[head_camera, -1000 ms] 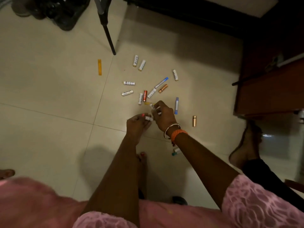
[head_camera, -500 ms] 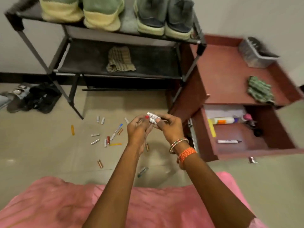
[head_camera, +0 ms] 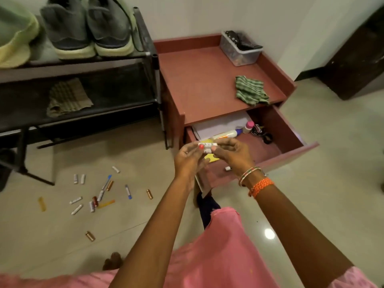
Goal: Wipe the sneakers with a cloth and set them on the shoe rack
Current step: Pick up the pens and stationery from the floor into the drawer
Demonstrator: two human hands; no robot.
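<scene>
A pair of grey sneakers with pale soles stands on the top shelf of the black shoe rack, next to a green and yellow shoe. A brownish cloth lies on the rack's lower shelf. A green striped cloth lies on the red cabinet top. My left hand and my right hand are together over the open drawer, both gripping small white batteries.
The red cabinet has its drawer pulled out, holding a tube, a bottle, papers and a small battery. A clear box sits at the cabinet's back. Several batteries lie scattered on the tiled floor. Dark footwear is at the far left edge.
My view swung up from the floor and then right toward the cabinet. My hands lifted batteries off the floor and carried them over the open drawer.
</scene>
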